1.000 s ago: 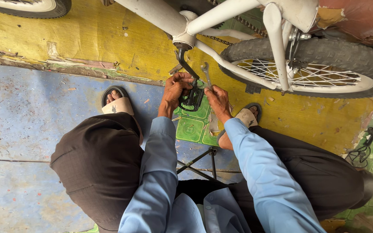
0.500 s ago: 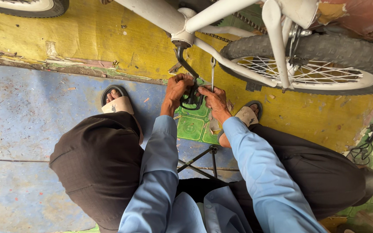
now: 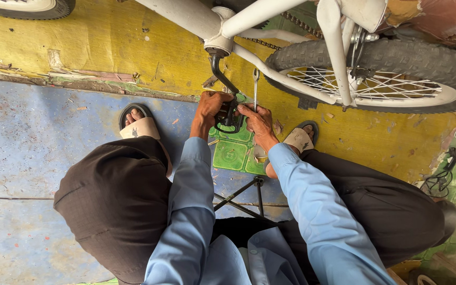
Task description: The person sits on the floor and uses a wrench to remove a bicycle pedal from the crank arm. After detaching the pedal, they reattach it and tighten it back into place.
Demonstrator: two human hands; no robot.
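Person in work clothes, seen from above

Long light-blue shirt sleeves [image 3: 312,206] cover both arms; dark brown trousers [image 3: 117,211] cover the legs; tan-strapped sandals [image 3: 139,126] with black soles.

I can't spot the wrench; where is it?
Head view, upper middle: the wrench stands upright in the right hand, beside the pedal.
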